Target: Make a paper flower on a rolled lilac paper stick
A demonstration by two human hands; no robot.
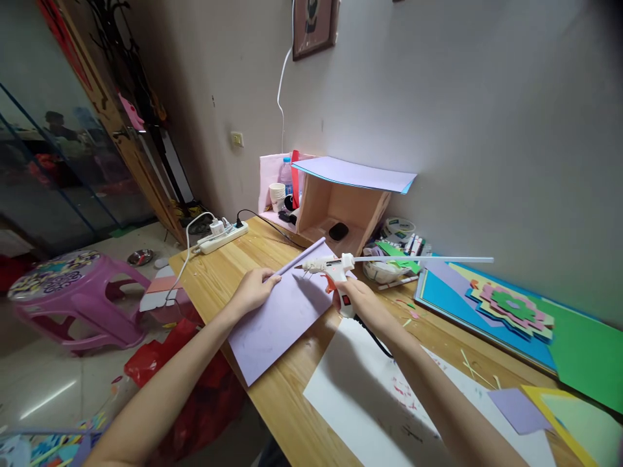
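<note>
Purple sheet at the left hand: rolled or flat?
Partly rolled: the purple sheet has a narrow roll along one edge; the rest lies spread.

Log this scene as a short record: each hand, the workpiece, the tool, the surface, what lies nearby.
Left hand: on the purple sheet, at its rolled edge
Right hand: gripping the white glue gun by its handle
Workpiece: purple sheet, part rolled, part flat
Tool: glue gun, nozzle near the roll, long glue stick sticking out behind
Surface: wooden table
Nearby: marked white paper, layered paper flower, power strip
</note>
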